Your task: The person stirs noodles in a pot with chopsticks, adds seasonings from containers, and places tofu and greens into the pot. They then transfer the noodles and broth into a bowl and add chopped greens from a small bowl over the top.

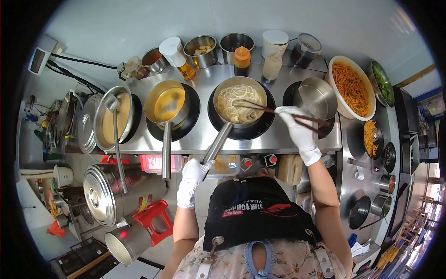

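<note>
My left hand [193, 177], in a white glove, is wrapped round the long handle of a steel saucepan [218, 142]. That pan sits on the middle burner, with pale noodles [237, 95] in it. Long dark chopsticks [260, 107] are gripped in my gloved right hand [299, 128], their tips down among the noodles. To the left, another saucepan [167, 149] with yellow-orange liquid stands on its own burner. Just beyond my right hand is a steel pot [317, 95] whose contents I cannot make out.
A large pot [116, 135] holds tan broth and a ladle [116, 116] at the left. Behind the burners stand squeeze bottles [241, 60], jars and steel tubs. A white bowl of shredded orange food [350, 86] sits at the right. A red stool [158, 221] is on the floor.
</note>
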`<action>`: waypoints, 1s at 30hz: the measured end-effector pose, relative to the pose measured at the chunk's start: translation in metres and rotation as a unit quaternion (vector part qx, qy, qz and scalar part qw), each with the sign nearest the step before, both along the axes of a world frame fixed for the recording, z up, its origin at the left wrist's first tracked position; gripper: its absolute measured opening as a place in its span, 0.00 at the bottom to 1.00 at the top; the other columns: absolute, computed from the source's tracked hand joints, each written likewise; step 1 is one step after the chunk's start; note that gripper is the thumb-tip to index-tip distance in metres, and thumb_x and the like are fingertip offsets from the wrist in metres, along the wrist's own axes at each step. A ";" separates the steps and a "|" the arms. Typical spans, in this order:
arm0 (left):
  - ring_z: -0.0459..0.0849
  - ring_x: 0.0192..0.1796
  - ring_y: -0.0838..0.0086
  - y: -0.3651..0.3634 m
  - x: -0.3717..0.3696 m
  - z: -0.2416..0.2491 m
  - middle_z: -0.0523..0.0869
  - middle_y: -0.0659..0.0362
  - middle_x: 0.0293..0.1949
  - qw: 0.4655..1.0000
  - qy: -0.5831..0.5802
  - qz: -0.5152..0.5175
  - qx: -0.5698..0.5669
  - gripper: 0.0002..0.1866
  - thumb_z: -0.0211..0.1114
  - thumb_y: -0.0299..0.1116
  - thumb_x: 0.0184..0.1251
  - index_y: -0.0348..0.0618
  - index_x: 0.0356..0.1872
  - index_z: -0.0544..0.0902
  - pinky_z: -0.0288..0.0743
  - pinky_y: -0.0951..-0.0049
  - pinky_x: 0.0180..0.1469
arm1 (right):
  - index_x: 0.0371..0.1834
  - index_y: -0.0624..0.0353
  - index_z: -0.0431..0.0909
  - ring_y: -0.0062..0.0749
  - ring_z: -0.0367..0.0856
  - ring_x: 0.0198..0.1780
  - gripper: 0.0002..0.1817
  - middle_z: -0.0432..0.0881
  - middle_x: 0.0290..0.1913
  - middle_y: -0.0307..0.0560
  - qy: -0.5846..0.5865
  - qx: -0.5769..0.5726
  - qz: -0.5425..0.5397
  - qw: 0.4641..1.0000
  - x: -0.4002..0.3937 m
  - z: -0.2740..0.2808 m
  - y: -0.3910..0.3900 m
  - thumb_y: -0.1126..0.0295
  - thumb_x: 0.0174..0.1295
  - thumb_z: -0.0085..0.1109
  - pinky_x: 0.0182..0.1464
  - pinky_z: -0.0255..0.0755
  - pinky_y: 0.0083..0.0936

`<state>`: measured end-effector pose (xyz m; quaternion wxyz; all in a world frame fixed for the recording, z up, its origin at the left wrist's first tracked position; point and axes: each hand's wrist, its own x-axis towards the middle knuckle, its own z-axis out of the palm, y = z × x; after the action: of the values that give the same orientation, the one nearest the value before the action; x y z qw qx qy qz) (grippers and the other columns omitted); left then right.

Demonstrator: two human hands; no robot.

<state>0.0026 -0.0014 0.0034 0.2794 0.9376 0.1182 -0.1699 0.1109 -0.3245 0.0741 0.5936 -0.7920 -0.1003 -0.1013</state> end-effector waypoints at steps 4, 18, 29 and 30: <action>0.85 0.34 0.52 -0.001 0.000 -0.001 0.84 0.43 0.27 1.000 -0.004 0.001 0.005 0.22 0.67 0.51 0.59 0.39 0.39 0.85 0.76 0.59 0.40 | 0.37 0.65 0.83 0.28 0.83 0.42 0.04 0.86 0.38 0.44 -0.025 -0.007 -0.006 1.000 0.003 -0.005 -0.008 0.77 0.62 0.62 0.48 0.76 0.24; 0.85 0.35 0.52 -0.001 -0.001 -0.001 0.84 0.43 0.28 1.000 0.002 0.002 0.020 0.22 0.67 0.50 0.60 0.38 0.39 0.85 0.76 0.60 0.41 | 0.40 0.62 0.84 0.33 0.83 0.46 0.06 0.85 0.41 0.46 0.003 0.034 0.141 0.989 0.009 -0.020 0.044 0.77 0.61 0.62 0.51 0.75 0.25; 0.86 0.34 0.51 0.000 -0.002 -0.005 0.85 0.44 0.25 0.999 -0.033 -0.007 0.017 0.25 0.66 0.55 0.58 0.39 0.37 0.86 0.78 0.57 0.41 | 0.36 0.65 0.84 0.27 0.83 0.41 0.04 0.86 0.38 0.45 -0.050 0.039 0.018 0.998 0.006 0.037 -0.002 0.76 0.62 0.62 0.47 0.75 0.24; 0.86 0.34 0.51 0.000 -0.002 -0.006 0.85 0.44 0.25 0.999 -0.033 -0.009 0.016 0.25 0.66 0.55 0.58 0.39 0.37 0.86 0.78 0.57 0.41 | 0.36 0.65 0.84 0.28 0.83 0.40 0.04 0.86 0.38 0.45 -0.041 0.047 0.019 0.998 0.003 0.043 -0.007 0.76 0.62 0.61 0.46 0.75 0.24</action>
<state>0.0006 -0.0012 -0.0023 0.2664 0.9481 0.1037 -0.1395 0.1142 -0.3316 0.1175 0.6274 -0.7564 -0.1345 -0.1273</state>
